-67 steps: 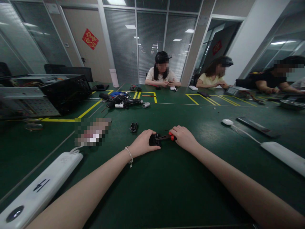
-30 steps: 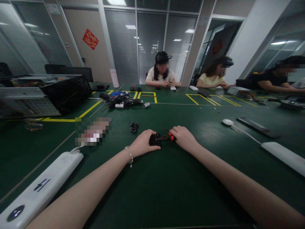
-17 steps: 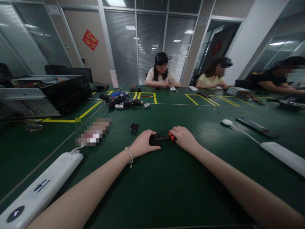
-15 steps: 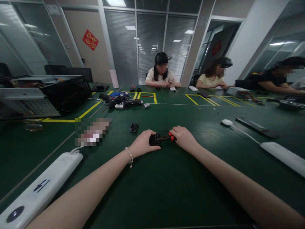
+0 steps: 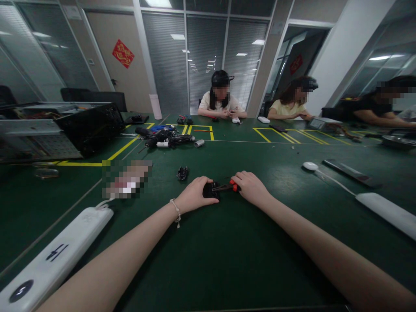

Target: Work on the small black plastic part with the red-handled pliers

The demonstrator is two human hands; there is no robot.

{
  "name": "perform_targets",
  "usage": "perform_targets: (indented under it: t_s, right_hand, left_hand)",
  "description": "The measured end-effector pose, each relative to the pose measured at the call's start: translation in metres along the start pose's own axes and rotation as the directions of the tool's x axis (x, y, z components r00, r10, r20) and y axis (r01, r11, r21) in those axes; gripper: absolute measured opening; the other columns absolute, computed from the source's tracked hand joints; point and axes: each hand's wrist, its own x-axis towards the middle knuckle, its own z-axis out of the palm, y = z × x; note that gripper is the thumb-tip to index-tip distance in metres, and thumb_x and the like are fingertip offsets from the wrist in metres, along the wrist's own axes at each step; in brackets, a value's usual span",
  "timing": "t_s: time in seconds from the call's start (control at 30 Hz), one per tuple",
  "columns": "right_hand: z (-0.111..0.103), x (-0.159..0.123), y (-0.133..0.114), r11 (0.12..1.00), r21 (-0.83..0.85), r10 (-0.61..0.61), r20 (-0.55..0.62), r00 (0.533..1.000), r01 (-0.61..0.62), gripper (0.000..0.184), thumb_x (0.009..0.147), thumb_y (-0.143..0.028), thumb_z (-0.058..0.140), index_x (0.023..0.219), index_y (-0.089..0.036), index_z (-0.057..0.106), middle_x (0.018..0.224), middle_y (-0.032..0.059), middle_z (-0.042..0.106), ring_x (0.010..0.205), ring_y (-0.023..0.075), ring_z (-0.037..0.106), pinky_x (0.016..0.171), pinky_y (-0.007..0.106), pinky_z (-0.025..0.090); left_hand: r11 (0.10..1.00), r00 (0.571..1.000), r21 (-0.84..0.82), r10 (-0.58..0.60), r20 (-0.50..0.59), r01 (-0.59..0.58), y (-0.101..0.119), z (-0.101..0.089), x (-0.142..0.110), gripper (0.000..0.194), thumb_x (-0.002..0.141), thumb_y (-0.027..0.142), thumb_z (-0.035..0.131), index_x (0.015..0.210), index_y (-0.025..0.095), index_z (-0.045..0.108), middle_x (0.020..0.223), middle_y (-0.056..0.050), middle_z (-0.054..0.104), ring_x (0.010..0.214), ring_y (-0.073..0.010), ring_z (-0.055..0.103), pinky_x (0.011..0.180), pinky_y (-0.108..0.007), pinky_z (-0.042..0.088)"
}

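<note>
My left hand rests on the green table, its fingers curled around a small black part. My right hand grips the red handle of a small screwdriver whose dark shaft points left into that black part. Both hands lie low on the table surface, close together near the middle. Another small black part lies just beyond my left hand.
A white power strip lies at the near left, another white strip with a cable at the right. An open computer case stands at the far left. Tools and cables are piled further back. Three people sit at the far side.
</note>
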Motion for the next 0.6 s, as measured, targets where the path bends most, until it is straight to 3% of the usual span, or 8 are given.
perform_targets:
  t_s: [0.37, 0.6]
  right_hand:
    - [0.0037, -0.0017, 0.0028, 0.994, 0.103, 0.028, -0.045, 0.999, -0.023, 0.035, 0.063, -0.005, 0.052, 0.097, -0.015, 0.053, 0.094, 0.0077, 0.054, 0.085, 0.0192, 0.047, 0.076, 0.032, 0.038]
    - [0.0029, -0.005, 0.0058, 0.987, 0.151, 0.065, -0.049, 0.997, -0.057, 0.03, 0.064, -0.006, 0.051, 0.093, -0.015, 0.054, 0.091, 0.007, 0.055, 0.082, 0.0184, 0.048, 0.072, 0.031, 0.039]
  left_hand:
    - [1.0, 1.0, 0.0, 0.004, 0.006, -0.004, -0.0012, 0.0, -0.0007, 0.057, 0.064, 0.051, 0.062, 0.108, 0.019, 0.047, 0.107, -0.008, 0.052, 0.098, -0.0246, 0.05, 0.083, -0.037, 0.041]
    - [1.0, 1.0, -0.007, 0.007, 0.012, -0.007, -0.002, -0.0011, -0.0015, 0.057, 0.064, 0.051, 0.062, 0.108, 0.019, 0.047, 0.106, -0.008, 0.052, 0.098, -0.0243, 0.05, 0.082, -0.037, 0.041]
